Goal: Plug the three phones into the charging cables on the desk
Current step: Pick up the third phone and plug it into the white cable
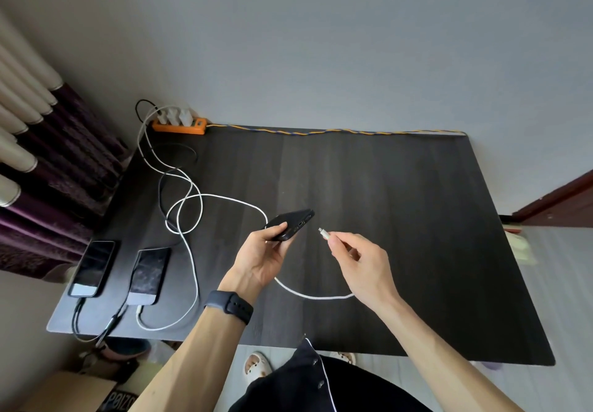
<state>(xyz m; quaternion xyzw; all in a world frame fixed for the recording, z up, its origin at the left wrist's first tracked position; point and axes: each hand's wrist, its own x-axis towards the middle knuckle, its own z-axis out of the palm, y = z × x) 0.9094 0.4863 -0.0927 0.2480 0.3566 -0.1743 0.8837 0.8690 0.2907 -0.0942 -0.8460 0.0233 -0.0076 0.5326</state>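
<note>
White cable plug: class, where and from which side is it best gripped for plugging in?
Grip the white cable plug on its housing just behind the metal tip, from the cable side, as the right hand does. That leaves the tip bare, aimed at the black phone.

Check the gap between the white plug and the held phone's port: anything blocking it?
Nothing visible. The right hand pinches the white plug, its tip aimed at the port end of the black phone held in the left hand. Only open air above the desk lies between them.
</note>
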